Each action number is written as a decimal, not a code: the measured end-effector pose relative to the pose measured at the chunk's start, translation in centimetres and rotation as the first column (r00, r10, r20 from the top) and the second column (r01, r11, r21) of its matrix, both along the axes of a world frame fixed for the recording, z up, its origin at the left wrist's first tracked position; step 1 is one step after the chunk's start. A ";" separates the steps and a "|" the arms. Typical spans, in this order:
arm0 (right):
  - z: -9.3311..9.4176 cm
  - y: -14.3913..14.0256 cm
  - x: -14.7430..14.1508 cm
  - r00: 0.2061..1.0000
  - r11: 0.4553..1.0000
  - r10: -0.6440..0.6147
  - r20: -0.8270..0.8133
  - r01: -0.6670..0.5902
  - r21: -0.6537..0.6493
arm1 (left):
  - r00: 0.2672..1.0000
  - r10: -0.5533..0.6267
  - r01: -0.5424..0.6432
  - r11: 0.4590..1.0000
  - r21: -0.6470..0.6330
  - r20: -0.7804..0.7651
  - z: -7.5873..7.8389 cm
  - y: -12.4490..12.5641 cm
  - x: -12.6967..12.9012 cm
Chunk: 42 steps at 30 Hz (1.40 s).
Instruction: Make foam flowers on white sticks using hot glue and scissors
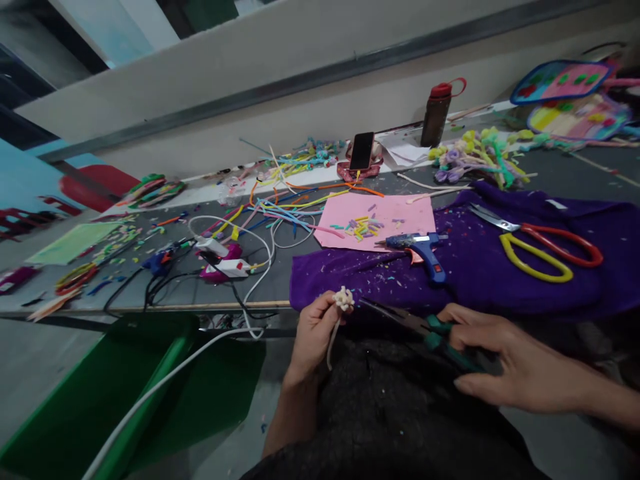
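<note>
Left hand (pixel 314 333) closed around a small cream pipe-cleaner flower (pixel 343 298) with a thin stem, held upright just below the table edge. Right hand (pixel 505 363) wrapped around the green-handled dark scissors (pixel 410 321), blades pointing toward the flower and nearly touching it. Beyond both hands, spread over the grey table (pixel 280 283): a rumpled purple cloth (pixel 480 267) flecked with tiny trimmings, carrying a blue hot-glue gun (pixel 423 249) and 1 larger pair of scissors with a red and a yellow handle loop (pixel 540 250). Just beside the cloth, a pink paper sheet (pixel 385 220) bearing short coloured cuttings. Farther back: a dark phone propped upright (pixel 362 151), a brown bottle with red cap (pixel 436 113), a bundle of yellow, green and lilac pipe-cleaner flowers (pixel 475 157), loose coloured pipe cleaners (pixel 280 200). To the left, tangled white and black cables (pixel 240 267) around a white adapter, with 1 white cable trailing down past a green plastic bin (pixel 100 393). No readable writing or brand marks anywhere.
</note>
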State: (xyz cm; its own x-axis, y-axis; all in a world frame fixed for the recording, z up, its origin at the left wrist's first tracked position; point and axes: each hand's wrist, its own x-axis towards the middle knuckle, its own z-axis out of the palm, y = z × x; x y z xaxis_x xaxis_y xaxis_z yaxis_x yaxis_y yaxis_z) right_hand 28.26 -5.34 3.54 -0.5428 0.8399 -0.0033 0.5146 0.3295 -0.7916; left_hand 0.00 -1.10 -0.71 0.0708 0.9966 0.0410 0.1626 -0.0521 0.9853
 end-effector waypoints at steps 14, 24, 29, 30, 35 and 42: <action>0.1 -0.2 -0.4 0.995 0.995 0.080 0.067 -0.083 0.047 | 0.998 -0.019 0.022 0.999 0.047 -0.054 0.2 0.1 0.1; 0.0 -0.4 -0.5 0.997 0.997 0.072 0.033 -0.073 0.029 | 0.988 0.058 -0.041 0.993 0.111 -0.146 0.2 0.1 0.3; -0.4 -0.7 -1.0 0.997 0.998 0.066 0.040 -0.065 -0.020 | 0.988 0.073 -0.056 0.991 0.119 -0.138 0.1 0.1 0.3; -0.5 -0.7 -1.1 0.998 0.998 0.061 0.034 -0.060 -0.021 | 0.988 0.066 -0.050 0.992 0.120 -0.138 0.1 0.1 0.3; -0.8 -0.6 -1.2 0.999 0.999 0.052 0.016 -0.052 -0.010 | 0.989 0.064 -0.047 0.991 0.125 -0.132 0.0 0.1 0.1; -0.9 -0.6 -1.2 0.999 0.999 0.037 -0.001 -0.037 0.002 | 0.988 0.083 -0.069 0.991 0.112 -0.130 0.2 0.0 0.3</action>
State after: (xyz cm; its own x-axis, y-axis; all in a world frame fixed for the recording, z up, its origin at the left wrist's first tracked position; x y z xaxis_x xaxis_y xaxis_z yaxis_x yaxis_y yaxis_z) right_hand 27.06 -5.92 2.63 -0.5737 0.8190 -0.0013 0.5012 0.3499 -0.7914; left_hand 0.33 -1.13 -0.54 0.0070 0.9897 0.1432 0.3001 -0.1387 0.9438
